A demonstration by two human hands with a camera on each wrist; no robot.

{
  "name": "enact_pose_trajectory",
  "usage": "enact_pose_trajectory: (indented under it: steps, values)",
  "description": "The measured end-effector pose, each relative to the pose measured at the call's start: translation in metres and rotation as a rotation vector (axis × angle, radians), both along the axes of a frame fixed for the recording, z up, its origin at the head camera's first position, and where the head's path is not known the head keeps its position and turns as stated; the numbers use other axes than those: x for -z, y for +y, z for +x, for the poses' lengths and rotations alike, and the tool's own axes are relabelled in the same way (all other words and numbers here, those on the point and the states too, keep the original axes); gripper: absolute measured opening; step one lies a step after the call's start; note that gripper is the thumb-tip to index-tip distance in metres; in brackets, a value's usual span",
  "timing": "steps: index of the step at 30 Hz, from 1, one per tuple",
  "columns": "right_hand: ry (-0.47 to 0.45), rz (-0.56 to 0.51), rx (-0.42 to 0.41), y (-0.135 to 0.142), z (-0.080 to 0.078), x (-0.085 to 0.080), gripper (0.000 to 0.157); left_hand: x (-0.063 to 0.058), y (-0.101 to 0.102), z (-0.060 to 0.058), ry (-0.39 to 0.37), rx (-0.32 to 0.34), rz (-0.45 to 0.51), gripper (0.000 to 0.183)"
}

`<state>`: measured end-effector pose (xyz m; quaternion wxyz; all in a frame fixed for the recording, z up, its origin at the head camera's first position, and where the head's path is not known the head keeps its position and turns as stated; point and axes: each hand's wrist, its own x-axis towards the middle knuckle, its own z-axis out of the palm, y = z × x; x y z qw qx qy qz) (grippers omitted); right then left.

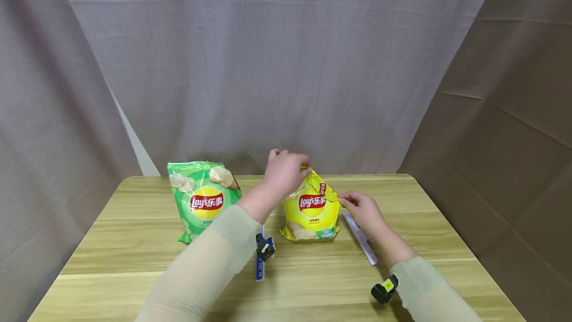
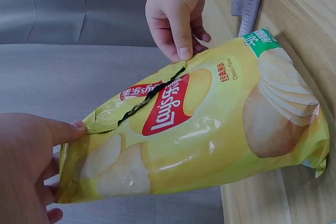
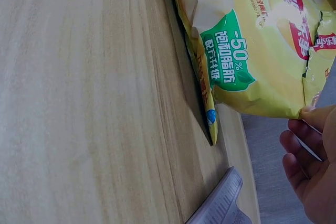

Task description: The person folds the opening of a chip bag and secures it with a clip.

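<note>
A yellow bag of potato chips (image 1: 310,218) stands on the wooden table, its upper right part folded over along a ragged dark tear line. My left hand (image 1: 286,172) pinches the top corner of this bag between thumb and fingers. At its right edge, beside the fold, my right hand (image 1: 365,212) pinches the bag with thumb and forefinger. In the left wrist view both hands meet the yellow bag (image 2: 220,124) at separate spots along its upper edge. A lilac bag clip (image 1: 360,240) lies just below the right hand.
A green bag of potato chips (image 1: 189,190) stands to the left, its upper right edge dark and uneven. Under the left forearm lies a blue bag clip (image 1: 260,268), partly hidden. Grey curtain (image 1: 268,73) hangs behind the table (image 1: 313,287).
</note>
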<state>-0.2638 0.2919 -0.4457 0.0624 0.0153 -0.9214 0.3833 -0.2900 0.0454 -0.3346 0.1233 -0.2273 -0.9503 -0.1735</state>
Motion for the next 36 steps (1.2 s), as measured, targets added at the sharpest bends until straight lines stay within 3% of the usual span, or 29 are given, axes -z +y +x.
enact_pose_trajectory:
  steps: [12,18,26,36]
  values:
    - [0.043,-0.028,-0.026,0.003,0.006,0.007,0.025,0.002,0.003,0.000,0.006,0.009,-0.015,0.016]
    - [0.055,0.049,-0.013,0.013,0.012,0.012,0.022,0.002,0.001,0.000,0.011,0.003,-0.022,0.017]
    - [0.088,0.184,0.002,0.034,0.024,0.007,0.018,0.001,-0.002,-0.001,0.031,0.020,-0.026,0.018]
    - [-0.056,0.272,-0.004,0.051,0.036,0.004,0.018,0.002,-0.003,0.001,0.037,0.026,-0.036,0.018]
